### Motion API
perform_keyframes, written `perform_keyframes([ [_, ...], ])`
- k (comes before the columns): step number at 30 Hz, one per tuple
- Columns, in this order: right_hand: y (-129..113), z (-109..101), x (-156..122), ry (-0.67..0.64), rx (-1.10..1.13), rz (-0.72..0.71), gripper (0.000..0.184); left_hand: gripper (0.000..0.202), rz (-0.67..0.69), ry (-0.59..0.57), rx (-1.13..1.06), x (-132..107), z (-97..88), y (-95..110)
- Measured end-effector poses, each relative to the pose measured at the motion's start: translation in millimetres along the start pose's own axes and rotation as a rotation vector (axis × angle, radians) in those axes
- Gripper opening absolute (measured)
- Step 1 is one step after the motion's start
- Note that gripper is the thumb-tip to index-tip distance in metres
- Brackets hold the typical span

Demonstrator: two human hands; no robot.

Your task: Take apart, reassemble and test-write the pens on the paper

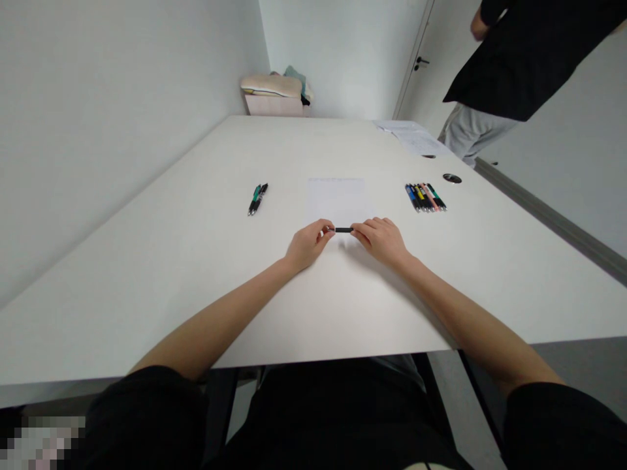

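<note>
A dark pen [343, 230] lies level between my two hands, just over the near edge of a white sheet of paper [337, 196]. My left hand [309, 245] pinches its left end, where a shiny, light-coloured tip shows at the fingers. On the other end, the fingers of my right hand [381, 239] are closed round the black barrel. Both ends of the pen are partly hidden by my fingertips. Beyond my left hand, a small group of pens [257, 199], green and black, rests on the table. A row of several coloured pens [425, 197] lies beyond my right hand.
The white table [196, 294] meets a wall on the left. Papers [416, 136] lie at its far right, near a round cable-hole cover [452, 178]. Folded cloths [272, 85] are stacked on a box behind the table. A person [519, 65] stands at the right side.
</note>
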State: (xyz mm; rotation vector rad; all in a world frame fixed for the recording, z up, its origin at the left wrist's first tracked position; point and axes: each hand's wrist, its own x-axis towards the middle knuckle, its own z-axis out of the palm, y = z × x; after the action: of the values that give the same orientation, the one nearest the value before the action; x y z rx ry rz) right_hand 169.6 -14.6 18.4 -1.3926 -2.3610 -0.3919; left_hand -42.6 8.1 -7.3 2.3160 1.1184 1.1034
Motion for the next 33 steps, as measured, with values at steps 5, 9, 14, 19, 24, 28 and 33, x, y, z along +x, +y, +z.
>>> perform_keyframes([
  [5, -1, 0, 0, 0.021, 0.001, -0.002, 0.035, 0.033, -0.012, 0.013, 0.008, 2, -1.6, -3],
  [9, 1, 0, -1, 0.023, 0.002, 0.000, 0.036, 0.037, -0.043, 0.040, -0.018, 3, -2.8, -3],
  [14, 3, -1, -1, 0.000, 0.001, 0.017, 0.036, 0.037, -0.048, 0.068, 0.001, 3, -2.6, -4],
  [19, 5, -5, -1, -0.010, 0.002, 0.026, 0.036, 0.037, -0.071, 0.071, 0.013, 3, -3.2, -3],
  [24, 10, -4, -3, 0.009, 0.013, 0.027, 0.038, 0.035, -0.106, 0.102, -0.005, 4, -4.8, -2],
  [28, 14, -2, -4, 0.018, 0.018, 0.038, 0.037, 0.035, -0.191, 0.133, -0.083, 4, -4.9, -3],
  [33, 16, -2, -4, 0.027, 0.030, 0.056, 0.037, 0.033, -0.319, 0.124, -0.308, 4, -3.3, -9],
])
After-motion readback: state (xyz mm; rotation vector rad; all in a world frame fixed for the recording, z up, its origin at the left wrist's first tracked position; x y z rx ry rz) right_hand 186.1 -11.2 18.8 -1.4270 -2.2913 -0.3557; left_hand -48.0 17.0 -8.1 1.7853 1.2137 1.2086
